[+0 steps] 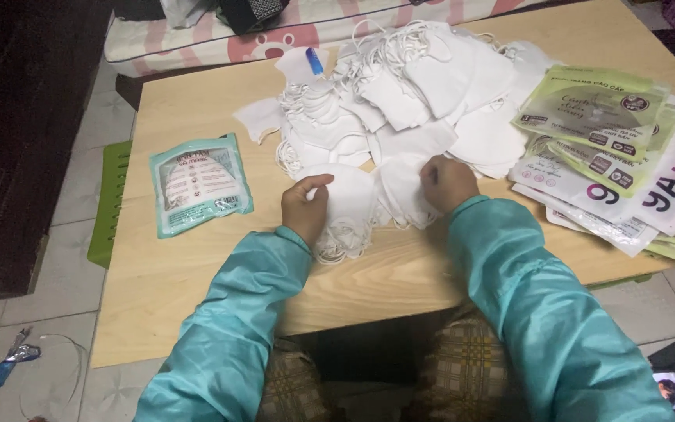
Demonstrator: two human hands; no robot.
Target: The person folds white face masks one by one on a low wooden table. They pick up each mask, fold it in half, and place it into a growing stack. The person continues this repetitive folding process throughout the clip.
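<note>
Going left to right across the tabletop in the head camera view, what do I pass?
Teal sealed mask packet → left hand on a white mask → right hand → stack of green and white empty packets.

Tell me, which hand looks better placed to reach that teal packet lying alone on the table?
Probably the left hand. The teal packet lies on its side of the wooden table, with bare tabletop between. The right hand sits farther away, fingers in the white masks.
</note>
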